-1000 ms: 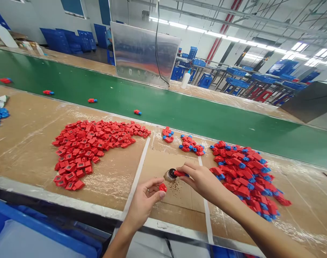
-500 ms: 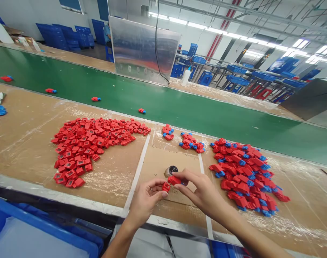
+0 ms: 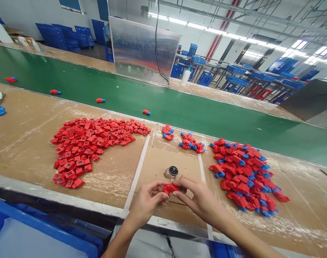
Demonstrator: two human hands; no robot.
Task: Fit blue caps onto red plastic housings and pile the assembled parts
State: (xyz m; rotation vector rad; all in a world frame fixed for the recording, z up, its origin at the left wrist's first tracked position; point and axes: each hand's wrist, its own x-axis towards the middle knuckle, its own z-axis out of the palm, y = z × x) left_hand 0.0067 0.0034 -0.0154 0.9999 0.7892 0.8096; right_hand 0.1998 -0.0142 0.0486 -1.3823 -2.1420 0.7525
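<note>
Being held together: a small red plastic block (image 3: 167, 189) and a red-and-blue plastic piece (image 3: 174, 187).
The block is being clamped by the left hand (image 3: 147, 198), the piece by the right hand (image 3: 198, 193); both are being held near a round, black-topped jar (image 3: 172, 171) on the brown tabletop (image 3: 117, 170).

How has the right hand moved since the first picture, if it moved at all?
Yes: judged against the black-topped container, the right hand has come nearer to the person, from the container's top to beside the left hand.
</note>
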